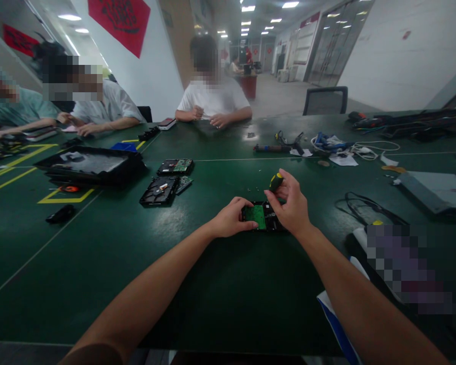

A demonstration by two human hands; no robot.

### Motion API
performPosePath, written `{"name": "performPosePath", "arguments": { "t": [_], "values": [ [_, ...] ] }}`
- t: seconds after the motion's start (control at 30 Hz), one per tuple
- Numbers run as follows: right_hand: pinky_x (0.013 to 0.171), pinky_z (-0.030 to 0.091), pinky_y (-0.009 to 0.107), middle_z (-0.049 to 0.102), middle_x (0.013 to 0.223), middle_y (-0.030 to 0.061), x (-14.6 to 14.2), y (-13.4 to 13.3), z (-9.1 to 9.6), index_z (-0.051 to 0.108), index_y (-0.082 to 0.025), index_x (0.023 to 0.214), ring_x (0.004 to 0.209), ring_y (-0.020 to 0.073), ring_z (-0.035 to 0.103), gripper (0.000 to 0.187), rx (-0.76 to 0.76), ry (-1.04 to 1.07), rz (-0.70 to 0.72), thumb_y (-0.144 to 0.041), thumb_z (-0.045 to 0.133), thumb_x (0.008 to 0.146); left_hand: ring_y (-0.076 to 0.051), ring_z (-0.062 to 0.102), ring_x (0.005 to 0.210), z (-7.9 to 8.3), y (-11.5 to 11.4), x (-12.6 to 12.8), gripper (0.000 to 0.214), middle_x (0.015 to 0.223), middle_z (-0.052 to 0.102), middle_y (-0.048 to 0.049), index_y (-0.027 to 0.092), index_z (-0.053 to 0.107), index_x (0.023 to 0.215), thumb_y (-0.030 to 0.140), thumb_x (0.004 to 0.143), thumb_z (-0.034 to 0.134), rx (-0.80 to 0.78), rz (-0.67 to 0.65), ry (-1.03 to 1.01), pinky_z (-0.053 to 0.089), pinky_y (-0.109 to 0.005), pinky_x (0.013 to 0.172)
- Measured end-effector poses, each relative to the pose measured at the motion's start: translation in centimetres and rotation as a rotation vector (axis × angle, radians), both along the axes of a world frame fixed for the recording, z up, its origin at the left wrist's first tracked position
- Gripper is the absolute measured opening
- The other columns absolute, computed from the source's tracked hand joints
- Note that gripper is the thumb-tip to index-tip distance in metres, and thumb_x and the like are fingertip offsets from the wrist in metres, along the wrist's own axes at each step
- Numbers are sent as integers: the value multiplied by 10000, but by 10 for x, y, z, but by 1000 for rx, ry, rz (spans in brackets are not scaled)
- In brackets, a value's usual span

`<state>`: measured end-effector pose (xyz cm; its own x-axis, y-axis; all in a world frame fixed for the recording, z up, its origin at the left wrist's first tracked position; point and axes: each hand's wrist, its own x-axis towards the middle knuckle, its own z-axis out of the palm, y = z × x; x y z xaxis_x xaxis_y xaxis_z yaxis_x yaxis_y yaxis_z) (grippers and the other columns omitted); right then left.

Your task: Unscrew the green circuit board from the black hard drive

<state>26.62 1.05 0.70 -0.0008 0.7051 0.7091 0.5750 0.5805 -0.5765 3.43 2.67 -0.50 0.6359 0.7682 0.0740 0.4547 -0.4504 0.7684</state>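
A black hard drive with a green circuit board lies on the green table in front of me. My left hand grips its left end, thumb and fingers on opposite edges. Above the drive's right part, my right hand is closed round a screwdriver with a green and yellow handle. Its shaft and tip are hidden behind the hand. Several tiny screws lie just beyond the drive. To the left are a second hard drive, a loose circuit board and a third drive.
Stacked black trays stand at the left. At the right are a grey metal box, black cables and a bundle of white and blue cables. Across the table, several people sit, one in a white shirt.
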Motion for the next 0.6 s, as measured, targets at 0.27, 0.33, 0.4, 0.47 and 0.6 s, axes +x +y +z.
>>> {"name": "performPosePath", "arguments": {
  "t": [0.27, 0.33, 0.4, 0.47, 0.6],
  "values": [
    [808, 682, 426, 615, 1401, 115, 0, 1, -2, 354, -329, 1546, 938, 240, 753, 703, 20, -27, -14, -338, 675, 920, -145, 585, 796, -1, 1, 1, 668, 1307, 495, -110, 220, 540, 1332, 540, 798, 782, -1, -4, -7, 567, -355, 723],
    [816, 682, 432, 625, 1385, 115, 0, 1, -2, 350, -324, 1548, 940, 241, 752, 709, 10, -27, -11, -333, 676, 920, -147, 586, 800, -1, 1, 1, 668, 1308, 493, -110, 218, 541, 1329, 541, 797, 784, 0, -3, -8, 569, -355, 724],
    [823, 681, 433, 632, 1374, 110, 0, 1, -2, 345, -324, 1551, 941, 240, 751, 711, -3, -29, -6, -326, 675, 921, -146, 586, 798, -1, 0, 1, 665, 1316, 489, -111, 219, 543, 1326, 537, 796, 786, -1, -1, -12, 571, -357, 726],
    [821, 682, 428, 624, 1386, 106, 1, 1, -2, 345, -328, 1551, 941, 238, 750, 707, -4, -35, -1, -323, 673, 924, -147, 587, 801, -1, 0, 1, 657, 1317, 487, -111, 218, 545, 1326, 531, 800, 785, -4, 0, -14, 572, -358, 728],
    [802, 682, 425, 603, 1414, 108, 2, 2, -2, 348, -323, 1547, 931, 238, 748, 701, 10, -49, -1, -324, 673, 926, -149, 586, 804, 0, -1, 2, 662, 1302, 486, -115, 207, 550, 1324, 511, 792, 797, -14, 6, -19, 573, -359, 730]
  ]
}}
